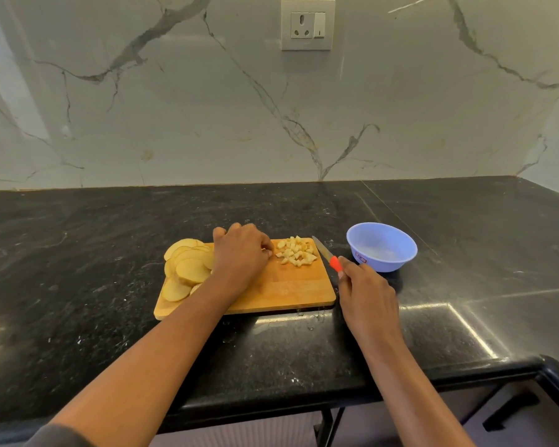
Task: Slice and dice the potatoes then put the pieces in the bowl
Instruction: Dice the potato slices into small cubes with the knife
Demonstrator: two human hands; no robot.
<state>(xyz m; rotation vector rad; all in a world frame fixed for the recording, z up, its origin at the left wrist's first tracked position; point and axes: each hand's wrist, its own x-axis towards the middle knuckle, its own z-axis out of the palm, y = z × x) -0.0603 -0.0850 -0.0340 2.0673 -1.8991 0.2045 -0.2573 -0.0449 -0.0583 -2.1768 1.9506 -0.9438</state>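
Potato slices [188, 269] lie overlapped at the left end of the cutting board [288, 291], which sits near the worktop's [110, 221] front edge. They look thin, stiff and probably wet-slick, so best pinned flat from above. The left hand [241, 253] rests mid-board with its fingers curled down; I cannot tell if they pinch anything. Diced pieces [296, 251] are heaped at the board's far right corner, light and loose, so better scooped than pinched. The right hand [367, 291] grips the knife [325, 251] by its red handle, just off the board's right edge. The blue bowl [388, 262] stands beside it.
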